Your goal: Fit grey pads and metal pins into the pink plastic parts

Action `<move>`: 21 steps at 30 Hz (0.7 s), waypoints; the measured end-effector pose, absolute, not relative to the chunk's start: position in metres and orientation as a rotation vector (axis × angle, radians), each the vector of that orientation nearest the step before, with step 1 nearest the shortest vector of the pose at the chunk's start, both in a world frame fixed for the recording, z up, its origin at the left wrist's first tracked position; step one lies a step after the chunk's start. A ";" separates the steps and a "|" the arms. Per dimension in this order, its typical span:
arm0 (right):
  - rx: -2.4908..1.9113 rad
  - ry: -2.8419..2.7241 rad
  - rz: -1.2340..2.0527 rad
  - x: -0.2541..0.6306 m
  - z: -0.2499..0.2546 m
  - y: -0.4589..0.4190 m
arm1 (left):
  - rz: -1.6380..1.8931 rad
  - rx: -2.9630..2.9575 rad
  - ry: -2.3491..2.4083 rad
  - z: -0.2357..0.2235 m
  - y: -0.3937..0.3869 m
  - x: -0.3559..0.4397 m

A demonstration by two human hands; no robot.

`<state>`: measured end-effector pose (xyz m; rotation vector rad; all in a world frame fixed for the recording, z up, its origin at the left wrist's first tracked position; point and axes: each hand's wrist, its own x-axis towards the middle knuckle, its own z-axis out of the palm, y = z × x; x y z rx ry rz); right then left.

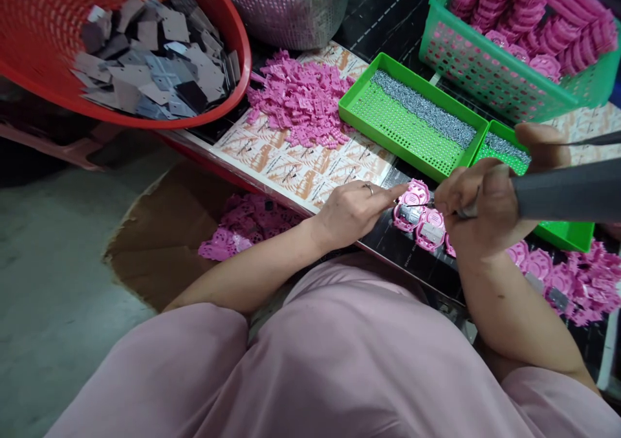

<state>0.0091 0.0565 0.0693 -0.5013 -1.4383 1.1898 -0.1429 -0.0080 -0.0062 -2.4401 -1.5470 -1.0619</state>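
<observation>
**Pink casing point(416, 193), near side of the green tray point(398, 120)**

Right hand point(485, 215) is wrapped round a grey driver point(567, 192), thin bit point(424, 204) reaching over that casing. Left hand point(350, 215) has fingers stretched to its edge, honestly can't tell if they're pinching. Heap of pink parts point(305, 98) sits left of the tray.

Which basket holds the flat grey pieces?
The red basket, upper left; the pale basket and the teal basket hold pink parts instead.
</observation>
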 end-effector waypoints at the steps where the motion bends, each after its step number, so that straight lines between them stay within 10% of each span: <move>1: -0.489 -1.409 1.159 0.009 0.067 0.060 | -1.071 -2.442 -1.554 -0.005 -0.010 -0.144; 21: -0.588 -1.448 1.125 -0.003 0.060 0.066 | -1.002 -2.466 -1.204 -0.021 -0.014 -0.098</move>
